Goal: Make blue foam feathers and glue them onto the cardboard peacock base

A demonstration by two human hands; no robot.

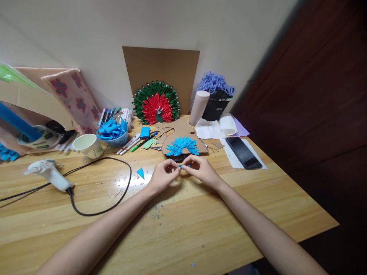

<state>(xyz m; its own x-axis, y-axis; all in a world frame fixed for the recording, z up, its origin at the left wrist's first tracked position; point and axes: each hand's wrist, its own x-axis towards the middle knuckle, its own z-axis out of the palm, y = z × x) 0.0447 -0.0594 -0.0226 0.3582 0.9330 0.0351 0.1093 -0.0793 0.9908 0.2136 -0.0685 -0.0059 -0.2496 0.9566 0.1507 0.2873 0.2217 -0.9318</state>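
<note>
Blue paper strip (184,166), seemingly lying left-to-right, is pinched between left hand (163,175) and right hand (202,171).

A pale plaster wall (86,34) runs behind the wooden table (200,229), well beyond the fingers, with a brown cardboard sheet (160,65) propped against it. To the right of the fingers a dark brown wooden panel (315,76) fills the side. Light glares off the tabletop just left of the fingers.
</note>
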